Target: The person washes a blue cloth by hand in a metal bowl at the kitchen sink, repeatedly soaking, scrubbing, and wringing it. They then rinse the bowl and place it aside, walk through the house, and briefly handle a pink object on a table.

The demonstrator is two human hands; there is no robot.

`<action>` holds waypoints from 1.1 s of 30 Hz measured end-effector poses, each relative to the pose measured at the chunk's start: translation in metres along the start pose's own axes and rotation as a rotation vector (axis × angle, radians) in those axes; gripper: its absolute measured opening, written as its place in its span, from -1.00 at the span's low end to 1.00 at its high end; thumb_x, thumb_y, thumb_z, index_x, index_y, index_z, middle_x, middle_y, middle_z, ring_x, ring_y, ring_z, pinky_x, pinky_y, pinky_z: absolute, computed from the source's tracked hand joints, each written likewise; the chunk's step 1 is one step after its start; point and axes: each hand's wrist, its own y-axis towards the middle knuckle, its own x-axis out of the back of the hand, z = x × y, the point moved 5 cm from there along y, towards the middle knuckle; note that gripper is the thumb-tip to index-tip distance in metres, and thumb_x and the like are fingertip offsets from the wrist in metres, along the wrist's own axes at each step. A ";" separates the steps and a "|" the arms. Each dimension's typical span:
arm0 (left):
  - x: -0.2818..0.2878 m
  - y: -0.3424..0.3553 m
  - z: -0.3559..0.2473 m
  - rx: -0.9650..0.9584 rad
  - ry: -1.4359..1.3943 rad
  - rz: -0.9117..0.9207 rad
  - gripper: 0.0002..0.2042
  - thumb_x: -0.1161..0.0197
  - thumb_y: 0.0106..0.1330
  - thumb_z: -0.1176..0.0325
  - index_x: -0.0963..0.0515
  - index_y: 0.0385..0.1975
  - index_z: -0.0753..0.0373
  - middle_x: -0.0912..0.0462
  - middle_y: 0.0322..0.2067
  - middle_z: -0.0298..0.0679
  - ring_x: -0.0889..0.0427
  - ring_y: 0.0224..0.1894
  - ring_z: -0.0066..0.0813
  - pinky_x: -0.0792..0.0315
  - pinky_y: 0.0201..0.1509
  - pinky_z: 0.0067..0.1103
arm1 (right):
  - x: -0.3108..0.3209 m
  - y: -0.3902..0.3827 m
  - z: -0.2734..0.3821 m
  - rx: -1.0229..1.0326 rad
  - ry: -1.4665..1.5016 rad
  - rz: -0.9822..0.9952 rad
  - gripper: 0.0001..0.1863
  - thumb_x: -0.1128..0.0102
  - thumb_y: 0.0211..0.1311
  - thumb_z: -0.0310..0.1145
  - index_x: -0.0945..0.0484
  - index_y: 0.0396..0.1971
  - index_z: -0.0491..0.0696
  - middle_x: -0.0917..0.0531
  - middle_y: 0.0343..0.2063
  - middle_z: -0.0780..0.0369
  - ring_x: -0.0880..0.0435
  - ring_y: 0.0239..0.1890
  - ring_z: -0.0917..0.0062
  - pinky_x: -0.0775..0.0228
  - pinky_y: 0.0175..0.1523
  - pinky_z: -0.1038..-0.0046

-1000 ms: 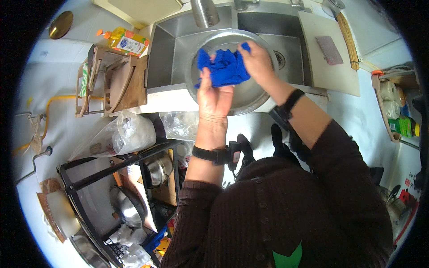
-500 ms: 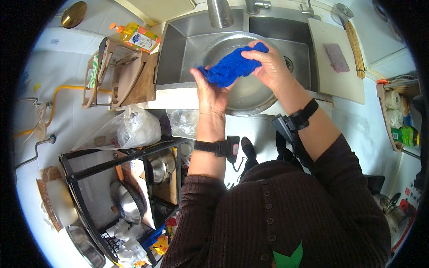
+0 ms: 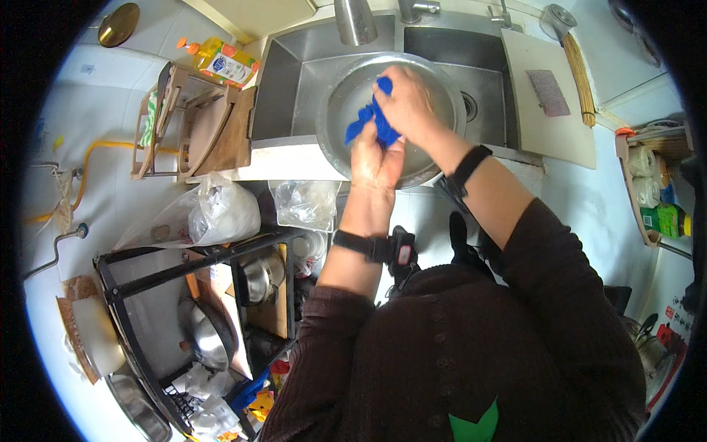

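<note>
A blue cloth [image 3: 383, 129] is bunched up between my two hands, above a wide metal basin [image 3: 345, 92] set in the sink [image 3: 305, 96]. My left hand [image 3: 377, 163] is closed around its near, left part. From the right, my right hand [image 3: 406, 103] grips the far part, with some blue poking out past the fingers. Much of the cloth is hidden under the fingers. Both hands lie within the basin's outline.
A dish soap bottle [image 3: 224, 62] and wooden boards in a rack [image 3: 184, 118] stand left of the sink. To the right, a pale board [image 3: 541, 136] bears a pinkish scouring pad [image 3: 549, 93]. A metal faucet [image 3: 356, 22] hangs above the basin. A black shelf [image 3: 121, 287] with pans stands lower left.
The cloth was stretched out between my hands; now it is gathered and squeezed small. My left hand moved right, my right hand moved left and turned over it.
</note>
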 end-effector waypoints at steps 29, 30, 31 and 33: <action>-0.007 0.000 -0.009 0.049 0.113 0.154 -0.58 -0.08 0.41 0.16 -0.36 0.17 0.24 -0.46 0.16 -0.13 -0.41 0.23 -0.22 -0.29 0.32 -0.24 | -0.002 0.004 -0.022 -0.248 -0.031 -0.075 -0.77 -0.22 0.11 -0.37 -0.51 -0.24 -0.12 -0.59 -0.26 -0.01 -0.57 -0.16 0.05 -0.40 -0.06 0.14; -0.009 0.003 -0.015 0.027 0.081 0.172 -0.58 -0.09 0.41 0.16 -0.36 0.17 0.23 -0.46 0.16 -0.13 -0.42 0.22 -0.21 -0.29 0.31 -0.23 | 0.000 -0.003 -0.013 -0.137 0.029 -0.049 -0.74 -0.22 0.11 -0.35 -0.51 -0.20 -0.10 -0.56 -0.24 0.01 -0.56 -0.14 0.05 -0.40 -0.05 0.12; -0.010 0.006 -0.019 0.016 0.051 0.190 -0.58 -0.10 0.40 0.17 -0.35 0.18 0.21 -0.46 0.16 -0.13 -0.42 0.21 -0.21 -0.30 0.31 -0.22 | 0.002 -0.021 -0.001 -0.074 0.077 -0.024 -0.71 -0.22 0.11 -0.33 -0.50 -0.17 -0.08 -0.54 -0.21 0.03 -0.55 -0.12 0.05 -0.40 -0.04 0.09; -0.005 0.011 -0.029 0.002 0.103 0.103 -0.58 -0.12 0.39 0.19 -0.34 0.20 0.16 -0.45 0.12 -0.14 -0.43 0.17 -0.20 -0.32 0.29 -0.23 | 0.007 -0.062 0.027 0.056 0.122 -0.009 -0.67 -0.22 0.10 -0.33 -0.49 -0.11 -0.06 -0.50 -0.19 0.05 -0.52 -0.09 0.07 -0.40 -0.03 0.06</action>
